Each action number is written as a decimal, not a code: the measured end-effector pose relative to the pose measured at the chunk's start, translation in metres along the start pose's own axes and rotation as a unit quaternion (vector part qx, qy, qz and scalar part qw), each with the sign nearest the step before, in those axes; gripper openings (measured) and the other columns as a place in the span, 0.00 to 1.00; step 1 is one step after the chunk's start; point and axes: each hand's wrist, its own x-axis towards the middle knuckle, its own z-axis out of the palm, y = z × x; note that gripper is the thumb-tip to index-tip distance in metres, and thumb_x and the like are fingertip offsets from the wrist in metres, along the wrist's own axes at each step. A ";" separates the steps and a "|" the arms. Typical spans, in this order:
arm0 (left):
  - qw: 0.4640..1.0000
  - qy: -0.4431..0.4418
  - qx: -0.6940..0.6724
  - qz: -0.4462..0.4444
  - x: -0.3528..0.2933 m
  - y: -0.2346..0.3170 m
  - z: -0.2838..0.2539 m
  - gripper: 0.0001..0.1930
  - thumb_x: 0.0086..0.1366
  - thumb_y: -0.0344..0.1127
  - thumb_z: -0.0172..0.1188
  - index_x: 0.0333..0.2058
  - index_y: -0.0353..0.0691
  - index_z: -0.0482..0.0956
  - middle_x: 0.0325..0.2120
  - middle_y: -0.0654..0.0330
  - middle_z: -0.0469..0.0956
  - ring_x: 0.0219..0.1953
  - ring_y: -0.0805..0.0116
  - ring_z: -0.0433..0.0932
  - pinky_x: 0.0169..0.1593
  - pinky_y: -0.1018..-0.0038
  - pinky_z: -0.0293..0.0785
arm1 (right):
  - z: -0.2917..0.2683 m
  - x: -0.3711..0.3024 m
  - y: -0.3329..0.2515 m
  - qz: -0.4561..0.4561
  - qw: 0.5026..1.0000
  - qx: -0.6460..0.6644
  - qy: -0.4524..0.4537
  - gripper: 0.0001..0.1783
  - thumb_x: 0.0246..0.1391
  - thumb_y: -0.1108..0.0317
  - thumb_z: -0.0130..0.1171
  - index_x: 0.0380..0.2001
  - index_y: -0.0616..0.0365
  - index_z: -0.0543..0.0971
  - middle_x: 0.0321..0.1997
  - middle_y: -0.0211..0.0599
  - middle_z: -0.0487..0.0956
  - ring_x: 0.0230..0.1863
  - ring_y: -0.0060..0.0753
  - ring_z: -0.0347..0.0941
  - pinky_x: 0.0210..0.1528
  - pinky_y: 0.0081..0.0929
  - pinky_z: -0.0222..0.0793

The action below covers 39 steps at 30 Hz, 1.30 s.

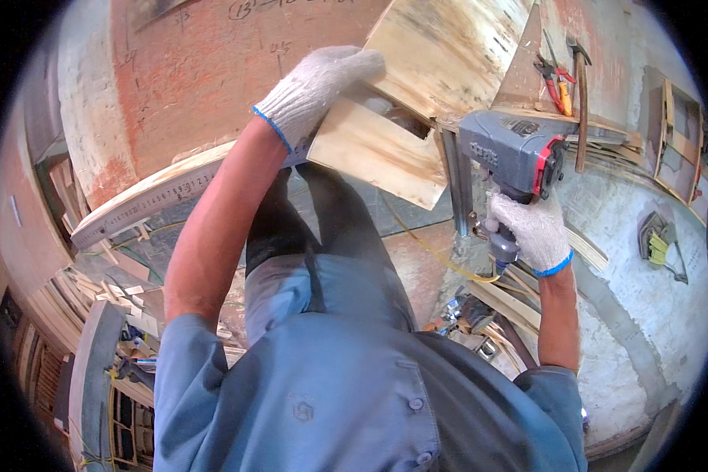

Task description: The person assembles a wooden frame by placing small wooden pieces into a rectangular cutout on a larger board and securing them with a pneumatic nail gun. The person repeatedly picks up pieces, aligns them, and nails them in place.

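Note:
My left hand (330,86), in a white knit glove with a blue cuff, grips the left edge of a pale plywood panel (448,59) on the bench. Below that hand a smaller plywood piece (381,157) sticks out past the bench edge, with a dark gap between it and the panel. My right hand (535,228), gloved alike, is wrapped round the handle of a grey and red nail gun (511,141). The gun's body lies beside the panel's lower right corner; where its nose points is hard to make out. A yellow air hose (440,256) runs toward its handle.
On the bench (189,86) at the right lie red-handled pliers (551,86), a yellow-handled screwdriver (565,98) and a hammer (580,110). A ruler strip (165,193) follows the front edge. Wood strips (503,307) and scraps lie on the floor; a grey-green object (657,240) lies farther right.

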 end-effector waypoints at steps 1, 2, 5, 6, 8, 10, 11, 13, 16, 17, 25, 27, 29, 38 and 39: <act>1.000 -0.004 -0.012 -0.002 0.000 0.000 0.000 0.20 0.73 0.48 0.61 0.49 0.36 0.83 0.41 0.59 0.84 0.42 0.69 0.86 0.45 0.71 0.83 | -0.001 0.002 0.005 -0.010 1.000 0.011 -0.005 0.10 0.58 0.67 0.65 0.40 0.61 0.82 0.24 0.30 0.79 0.27 0.22 0.75 0.35 0.28 0.73; 1.000 -0.004 -0.006 -0.005 0.000 0.000 0.000 0.20 0.73 0.48 0.61 0.49 0.36 0.83 0.41 0.59 0.84 0.42 0.68 0.86 0.45 0.70 0.83 | -0.001 0.003 0.009 -0.021 0.999 0.023 -0.011 0.10 0.59 0.67 0.64 0.40 0.61 0.82 0.25 0.30 0.80 0.27 0.22 0.75 0.35 0.28 0.73; 1.000 -0.005 0.009 -0.008 0.002 -0.001 -0.002 0.20 0.72 0.48 0.62 0.49 0.36 0.82 0.41 0.59 0.84 0.41 0.68 0.87 0.45 0.70 0.83 | 0.005 0.000 0.008 0.018 0.998 0.059 -0.013 0.10 0.57 0.68 0.65 0.40 0.61 0.81 0.24 0.30 0.80 0.24 0.20 0.76 0.29 0.28 0.72; 1.000 -0.007 0.013 -0.006 0.003 -0.003 -0.003 0.20 0.72 0.48 0.62 0.49 0.35 0.82 0.41 0.58 0.84 0.41 0.68 0.87 0.44 0.70 0.83 | 0.008 -0.002 0.007 0.019 0.998 0.058 -0.011 0.12 0.58 0.68 0.64 0.43 0.61 0.81 0.24 0.30 0.80 0.25 0.21 0.76 0.31 0.28 0.73; 1.000 -0.004 0.007 -0.007 0.003 -0.004 -0.003 0.20 0.72 0.48 0.62 0.50 0.35 0.82 0.42 0.57 0.84 0.41 0.67 0.87 0.43 0.70 0.83 | 0.015 -0.005 0.004 0.019 0.998 0.055 -0.007 0.15 0.59 0.68 0.63 0.49 0.61 0.81 0.25 0.31 0.79 0.27 0.23 0.76 0.35 0.29 0.74; 1.000 0.006 -0.011 -0.014 0.000 -0.003 0.000 0.21 0.72 0.48 0.62 0.50 0.35 0.82 0.42 0.56 0.85 0.41 0.67 0.87 0.43 0.71 0.84 | 0.019 -0.005 0.004 0.005 0.999 0.052 -0.011 0.15 0.60 0.70 0.62 0.49 0.61 0.80 0.26 0.30 0.79 0.25 0.23 0.75 0.33 0.28 0.73; 1.000 0.003 -0.015 -0.016 0.000 -0.003 0.000 0.21 0.72 0.48 0.63 0.50 0.34 0.81 0.42 0.56 0.85 0.41 0.67 0.87 0.42 0.71 0.84 | 0.021 -0.007 0.003 0.010 0.998 0.056 -0.011 0.14 0.60 0.70 0.61 0.49 0.61 0.80 0.26 0.30 0.79 0.25 0.22 0.75 0.32 0.27 0.73; 1.000 -0.003 -0.024 -0.021 0.002 -0.004 -0.001 0.21 0.71 0.47 0.63 0.50 0.34 0.81 0.42 0.55 0.85 0.41 0.66 0.87 0.42 0.70 0.84 | 0.027 -0.009 0.002 0.012 0.999 0.052 -0.007 0.13 0.61 0.72 0.61 0.49 0.61 0.80 0.26 0.29 0.79 0.24 0.20 0.74 0.30 0.26 0.72; 0.999 -0.012 -0.037 -0.018 0.003 -0.006 -0.003 0.20 0.70 0.46 0.64 0.50 0.34 0.81 0.42 0.56 0.85 0.40 0.66 0.87 0.42 0.70 0.85 | 0.030 -0.009 0.001 0.017 1.000 0.023 0.003 0.14 0.61 0.72 0.61 0.49 0.61 0.80 0.26 0.29 0.79 0.25 0.20 0.74 0.30 0.26 0.72; 1.000 -0.007 -0.019 -0.014 0.003 -0.005 -0.003 0.20 0.70 0.46 0.64 0.51 0.35 0.81 0.42 0.56 0.85 0.40 0.66 0.87 0.42 0.70 0.85 | 0.030 -0.009 0.000 0.029 0.998 0.047 0.013 0.10 0.57 0.65 0.68 0.33 0.60 0.81 0.23 0.31 0.81 0.25 0.23 0.76 0.30 0.31 0.72; 0.999 -0.014 -0.045 -0.016 -0.006 0.009 0.007 0.22 0.70 0.47 0.63 0.52 0.35 0.80 0.42 0.54 0.84 0.41 0.66 0.86 0.45 0.69 0.84 | 0.028 0.002 0.017 -0.070 0.997 0.028 0.024 0.11 0.56 0.67 0.65 0.39 0.62 0.81 0.24 0.30 0.80 0.23 0.23 0.77 0.28 0.27 0.73; 0.998 -0.018 -0.045 -0.035 -0.014 0.019 0.016 0.23 0.70 0.48 0.64 0.52 0.33 0.81 0.43 0.55 0.84 0.41 0.67 0.85 0.46 0.68 0.83 | 0.022 0.009 0.024 -0.081 0.994 0.073 0.002 0.10 0.56 0.68 0.64 0.39 0.62 0.81 0.24 0.31 0.80 0.23 0.23 0.77 0.27 0.27 0.74; 0.999 -0.018 0.008 -0.027 -0.012 0.022 0.011 0.24 0.70 0.49 0.64 0.52 0.33 0.81 0.43 0.56 0.84 0.41 0.68 0.84 0.47 0.68 0.82 | 0.009 0.008 0.022 -0.052 0.990 0.122 -0.057 0.11 0.57 0.70 0.62 0.43 0.62 0.80 0.24 0.31 0.78 0.22 0.23 0.76 0.26 0.27 0.74; 0.931 -0.004 0.364 -0.042 0.014 0.033 -0.006 0.26 0.72 0.56 0.60 0.50 0.36 0.86 0.39 0.61 0.85 0.41 0.71 0.80 0.47 0.71 0.76 | -0.010 -0.022 0.063 -0.067 0.955 0.286 -0.034 0.17 0.56 0.73 0.60 0.50 0.63 0.79 0.26 0.31 0.77 0.23 0.23 0.73 0.28 0.27 0.74; 0.925 -0.015 0.375 -0.057 0.009 0.041 0.009 0.27 0.72 0.57 0.60 0.49 0.35 0.86 0.39 0.61 0.85 0.41 0.71 0.80 0.48 0.71 0.76 | -0.012 -0.022 0.072 -0.069 0.956 0.284 -0.028 0.17 0.56 0.73 0.60 0.50 0.62 0.79 0.26 0.31 0.77 0.23 0.23 0.74 0.28 0.27 0.74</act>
